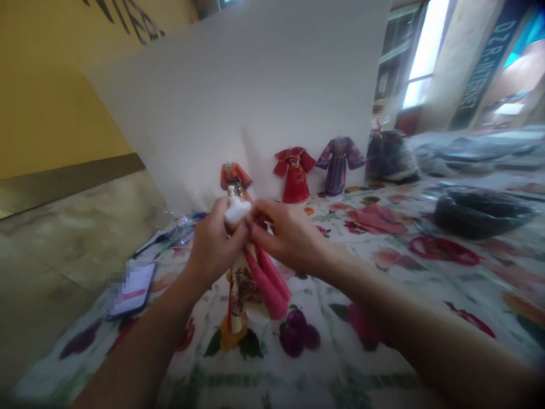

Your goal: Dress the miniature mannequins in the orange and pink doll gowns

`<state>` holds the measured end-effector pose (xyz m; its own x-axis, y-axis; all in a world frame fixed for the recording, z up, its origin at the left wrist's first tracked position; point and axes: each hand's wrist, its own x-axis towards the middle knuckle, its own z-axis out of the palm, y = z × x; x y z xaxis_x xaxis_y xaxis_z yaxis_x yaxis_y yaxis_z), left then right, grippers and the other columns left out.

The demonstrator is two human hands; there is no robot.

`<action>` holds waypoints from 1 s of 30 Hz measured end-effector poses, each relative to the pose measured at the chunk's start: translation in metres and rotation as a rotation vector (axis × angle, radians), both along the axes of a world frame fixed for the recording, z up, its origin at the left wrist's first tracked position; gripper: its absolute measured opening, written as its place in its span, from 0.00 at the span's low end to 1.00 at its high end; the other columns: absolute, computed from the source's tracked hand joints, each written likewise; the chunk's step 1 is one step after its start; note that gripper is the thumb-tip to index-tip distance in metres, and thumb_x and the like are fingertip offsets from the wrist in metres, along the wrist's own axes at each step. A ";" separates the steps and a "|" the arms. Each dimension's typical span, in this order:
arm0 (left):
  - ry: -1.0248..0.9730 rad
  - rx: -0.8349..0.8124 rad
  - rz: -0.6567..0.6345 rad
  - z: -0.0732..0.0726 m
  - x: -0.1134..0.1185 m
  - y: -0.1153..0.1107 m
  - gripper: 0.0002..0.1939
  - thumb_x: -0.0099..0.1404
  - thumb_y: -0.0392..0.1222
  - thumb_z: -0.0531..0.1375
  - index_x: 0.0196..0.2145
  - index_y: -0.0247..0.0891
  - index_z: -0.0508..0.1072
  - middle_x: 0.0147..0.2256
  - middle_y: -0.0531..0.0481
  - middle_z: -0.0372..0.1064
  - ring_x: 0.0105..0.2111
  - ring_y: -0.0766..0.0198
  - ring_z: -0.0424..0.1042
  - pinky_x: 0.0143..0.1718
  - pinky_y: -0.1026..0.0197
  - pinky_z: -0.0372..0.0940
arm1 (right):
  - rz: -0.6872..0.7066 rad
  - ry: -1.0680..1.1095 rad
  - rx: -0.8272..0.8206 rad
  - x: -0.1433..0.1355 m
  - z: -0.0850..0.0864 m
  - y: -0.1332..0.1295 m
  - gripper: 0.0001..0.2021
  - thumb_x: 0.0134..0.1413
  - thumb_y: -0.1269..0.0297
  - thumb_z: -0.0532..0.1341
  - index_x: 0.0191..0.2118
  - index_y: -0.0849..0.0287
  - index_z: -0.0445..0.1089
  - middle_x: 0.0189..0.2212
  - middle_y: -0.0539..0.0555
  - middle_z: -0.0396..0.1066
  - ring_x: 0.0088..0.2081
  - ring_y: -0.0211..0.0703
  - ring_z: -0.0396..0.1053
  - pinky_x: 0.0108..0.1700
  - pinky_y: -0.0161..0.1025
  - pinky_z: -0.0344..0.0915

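A small doll-like figure (237,211) with a white upper body is upright between my hands, above the flowered tablecloth. My left hand (217,241) is closed around its white upper part. Pinched at the figure's right side is my right hand (283,233), its fingertips near the top of the pink cloth. That pink cloth (270,281) hangs down the figure's right side. A cream patterned skirt (244,287) hangs beside it, on the left. The exact edge between the right fingertips is blurred.
Behind stand an orange dress (232,175), a red dress (297,176) and a purple dress (340,162) against a white board (238,85). A phone (134,289) lies left. At right are folded pink cloth (377,218), a red loop (445,250) and a black bag (481,210).
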<state>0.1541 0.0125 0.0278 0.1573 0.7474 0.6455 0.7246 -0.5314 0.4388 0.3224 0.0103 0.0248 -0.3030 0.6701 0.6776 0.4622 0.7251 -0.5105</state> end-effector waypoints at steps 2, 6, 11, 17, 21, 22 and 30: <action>-0.014 -0.019 -0.034 0.000 -0.002 0.002 0.16 0.63 0.44 0.60 0.48 0.40 0.69 0.37 0.50 0.75 0.34 0.60 0.73 0.34 0.61 0.65 | 0.011 -0.014 0.007 0.000 -0.001 0.001 0.04 0.53 0.71 0.58 0.29 0.60 0.62 0.23 0.46 0.64 0.24 0.31 0.56 0.28 0.33 0.49; -0.042 -0.038 -0.065 -0.002 -0.004 0.005 0.15 0.62 0.41 0.59 0.48 0.40 0.68 0.35 0.51 0.74 0.32 0.61 0.72 0.33 0.61 0.64 | 0.029 -0.030 0.037 0.000 -0.003 0.004 0.04 0.55 0.70 0.57 0.30 0.60 0.64 0.25 0.47 0.65 0.26 0.32 0.57 0.30 0.33 0.50; -0.080 -0.046 -0.079 -0.002 -0.004 0.007 0.14 0.62 0.41 0.60 0.46 0.39 0.67 0.34 0.52 0.72 0.30 0.63 0.70 0.31 0.61 0.63 | 0.004 -0.040 0.036 0.000 -0.003 0.004 0.03 0.54 0.71 0.57 0.30 0.61 0.65 0.25 0.48 0.65 0.26 0.33 0.58 0.30 0.34 0.51; -0.089 -0.060 -0.117 -0.003 -0.005 0.009 0.14 0.62 0.40 0.59 0.46 0.39 0.66 0.33 0.52 0.70 0.30 0.63 0.69 0.32 0.61 0.63 | 0.051 0.003 -0.073 0.002 0.001 0.003 0.06 0.57 0.68 0.57 0.30 0.61 0.67 0.24 0.47 0.66 0.25 0.32 0.59 0.29 0.33 0.51; -0.089 -0.068 -0.128 -0.003 -0.003 0.008 0.13 0.63 0.41 0.59 0.46 0.39 0.66 0.34 0.52 0.70 0.30 0.64 0.68 0.31 0.62 0.63 | 0.026 -0.011 -0.064 0.003 0.005 0.001 0.07 0.57 0.70 0.58 0.28 0.62 0.67 0.22 0.46 0.64 0.24 0.31 0.57 0.30 0.33 0.51; -0.089 -0.072 -0.134 -0.003 -0.003 0.007 0.13 0.63 0.41 0.59 0.46 0.40 0.66 0.34 0.52 0.70 0.30 0.64 0.68 0.31 0.62 0.63 | 0.018 -0.009 -0.058 0.004 0.006 0.000 0.06 0.57 0.70 0.58 0.28 0.62 0.67 0.22 0.46 0.64 0.24 0.31 0.57 0.30 0.33 0.51; -0.072 -0.085 -0.133 -0.002 0.000 0.008 0.11 0.63 0.41 0.59 0.44 0.41 0.66 0.31 0.54 0.69 0.28 0.64 0.68 0.30 0.62 0.63 | -0.007 -0.041 -0.035 0.008 0.009 0.001 0.06 0.56 0.70 0.57 0.28 0.61 0.64 0.21 0.46 0.61 0.24 0.31 0.54 0.29 0.34 0.49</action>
